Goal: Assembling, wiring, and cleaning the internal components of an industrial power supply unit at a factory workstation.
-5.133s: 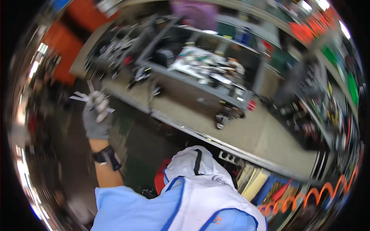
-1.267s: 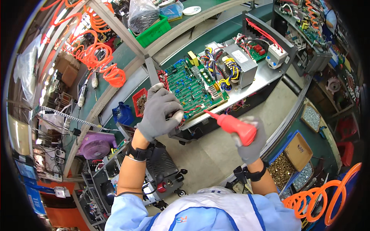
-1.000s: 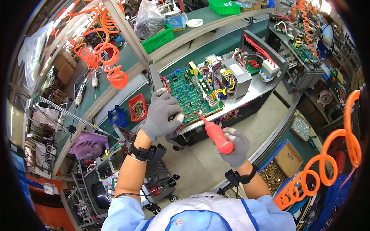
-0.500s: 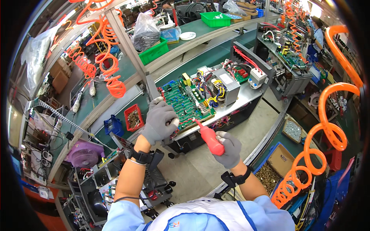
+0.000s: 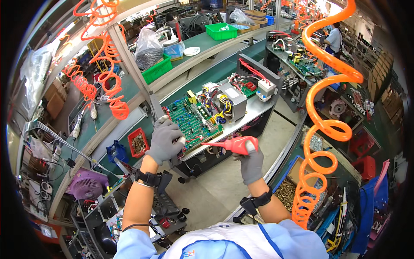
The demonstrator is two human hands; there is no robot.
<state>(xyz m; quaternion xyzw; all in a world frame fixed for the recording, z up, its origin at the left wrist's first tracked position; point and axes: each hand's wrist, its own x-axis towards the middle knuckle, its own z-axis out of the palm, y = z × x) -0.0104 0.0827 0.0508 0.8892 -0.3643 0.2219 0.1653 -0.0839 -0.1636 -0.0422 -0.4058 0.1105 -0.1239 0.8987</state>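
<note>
My left hand, in a grey glove, rests at the near left edge of a green circuit board. Its fingers are bent and closed; what they hold, if anything, is hidden. My gloved right hand grips a red squeeze bottle, lying nearly level with its thin nozzle toward the left. The nozzle tip is by the board's near edge, close to some red wires; contact cannot be made out. The board is mounted on a metal chassis, beside a boxy grey transformer with bundled coloured wires.
A red bin of small parts and a blue bin stand left of the chassis. An orange coiled hose hangs at the right. Brass-coloured fasteners lie in a tray near my right forearm. A purple fan stands lower left.
My right hand has turned the squeeze bottle from a slant to nearly level, and its nozzle has shifted left along the board's near edge. My view has swung right; the left hand keeps its place.
</note>
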